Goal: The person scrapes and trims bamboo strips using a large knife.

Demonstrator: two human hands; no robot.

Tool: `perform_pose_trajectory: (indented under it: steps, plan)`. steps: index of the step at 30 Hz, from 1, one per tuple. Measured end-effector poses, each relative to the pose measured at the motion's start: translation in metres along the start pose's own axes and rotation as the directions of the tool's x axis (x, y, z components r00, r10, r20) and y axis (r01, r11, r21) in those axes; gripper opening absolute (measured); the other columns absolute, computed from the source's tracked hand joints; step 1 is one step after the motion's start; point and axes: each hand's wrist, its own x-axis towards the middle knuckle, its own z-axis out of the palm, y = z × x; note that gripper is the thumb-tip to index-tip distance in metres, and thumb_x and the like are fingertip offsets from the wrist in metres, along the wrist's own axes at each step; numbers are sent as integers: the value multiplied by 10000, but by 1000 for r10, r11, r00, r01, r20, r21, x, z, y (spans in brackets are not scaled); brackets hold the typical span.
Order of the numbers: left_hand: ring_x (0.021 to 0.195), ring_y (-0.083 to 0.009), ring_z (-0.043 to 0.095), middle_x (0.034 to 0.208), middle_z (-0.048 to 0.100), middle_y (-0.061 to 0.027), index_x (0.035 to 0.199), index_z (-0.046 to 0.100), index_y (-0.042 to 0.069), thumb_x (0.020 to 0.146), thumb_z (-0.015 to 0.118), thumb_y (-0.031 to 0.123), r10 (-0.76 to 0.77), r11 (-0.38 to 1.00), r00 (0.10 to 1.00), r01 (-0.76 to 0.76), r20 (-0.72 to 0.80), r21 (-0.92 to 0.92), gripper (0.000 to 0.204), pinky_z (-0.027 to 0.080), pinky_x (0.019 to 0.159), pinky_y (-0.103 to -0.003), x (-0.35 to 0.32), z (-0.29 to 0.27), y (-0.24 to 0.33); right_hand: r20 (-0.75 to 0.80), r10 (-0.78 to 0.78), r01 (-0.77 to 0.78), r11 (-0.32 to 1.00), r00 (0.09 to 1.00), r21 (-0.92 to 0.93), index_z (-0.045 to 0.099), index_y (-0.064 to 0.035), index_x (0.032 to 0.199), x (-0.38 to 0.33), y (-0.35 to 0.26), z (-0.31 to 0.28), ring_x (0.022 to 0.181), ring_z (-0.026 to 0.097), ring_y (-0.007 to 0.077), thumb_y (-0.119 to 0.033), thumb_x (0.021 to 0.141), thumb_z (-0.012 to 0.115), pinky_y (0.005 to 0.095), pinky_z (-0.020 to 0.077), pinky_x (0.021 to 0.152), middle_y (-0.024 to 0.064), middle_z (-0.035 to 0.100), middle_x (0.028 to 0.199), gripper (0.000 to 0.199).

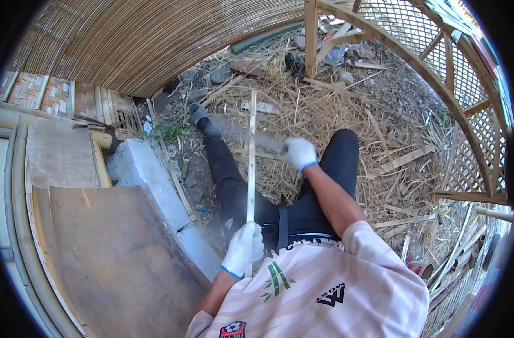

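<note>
Pale, straw-like shavings (319, 115) litter the earthen ground (412, 96) beyond both hands. Nearest the person's body, the left hand (244, 248), in a white glove with a blue cuff, has its fingers closed around a long, narrow, pale strip (252, 163). Most of that strip stretches straight ahead of the hand, between the thighs and out over the litter; a short end shows just below the grip. Ahead and to the right of the left hand, the right hand (300, 154), gloved alike, is curled around the near end of a blurred tool (272, 142). It reaches leftward from that hand, across the line of the strip; it is too smeared to tell whether the two touch. Just right of the right hand is a bent knee (342, 146) in dark trousers; ahead and left of the left hand, the other leg (223, 158) extends to a grey shoe (199, 116). Left of the left hand runs a pale concrete ledge (155, 169), and farther out lies a brown sheet (110, 236). Well ahead of both hands rises a wall of thin slats (138, 39), while a wooden lattice frame (476, 110) stands far to their right.
</note>
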Motion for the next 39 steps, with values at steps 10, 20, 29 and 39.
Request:
perform_pose_trajectory:
  steps: [10, 20, 29, 39]
  plan:
    - [438, -46, 312, 597, 325, 100, 805, 514, 166, 1079, 469, 263, -8, 1000, 1000, 7, -13, -28, 294, 227, 391, -242, -23, -10, -12, 122, -45, 54, 996, 991, -65, 759, -158, 883, 6, 3, 6, 836, 722, 340, -304, 795, 691, 470, 571, 770, 138, 741, 879, 183]
    - [469, -43, 289, 634, 337, 77, 875, 495, 139, 1094, 442, 324, 28, 995, 984, -11, -177, 95, 292, 203, 397, -250, -48, -10, -20, 98, -224, 232, 968, 970, -89, 764, -132, 879, 7, 1, -17, 846, 718, 358, -286, 865, 626, 469, 568, 774, 166, 733, 865, 207]
    - [529, -63, 426, 693, 495, 36, 942, 587, 82, 1064, 495, 371, -4, 991, 993, 20, -120, 133, 326, 331, 447, -234, -51, -29, -29, 111, -312, 318, 947, 944, -47, 725, -149, 896, -3, -8, -15, 835, 714, 340, -256, 803, 676, 463, 563, 743, 128, 725, 846, 150]
    - [504, -43, 344, 656, 389, 82, 822, 506, 147, 1081, 455, 286, -50, 998, 995, 54, -89, 43, 298, 259, 424, -236, -73, -27, -31, 128, -323, 340, 930, 938, -139, 724, -139, 895, -4, -11, -20, 829, 723, 332, -248, 821, 672, 454, 569, 746, 128, 727, 840, 142]
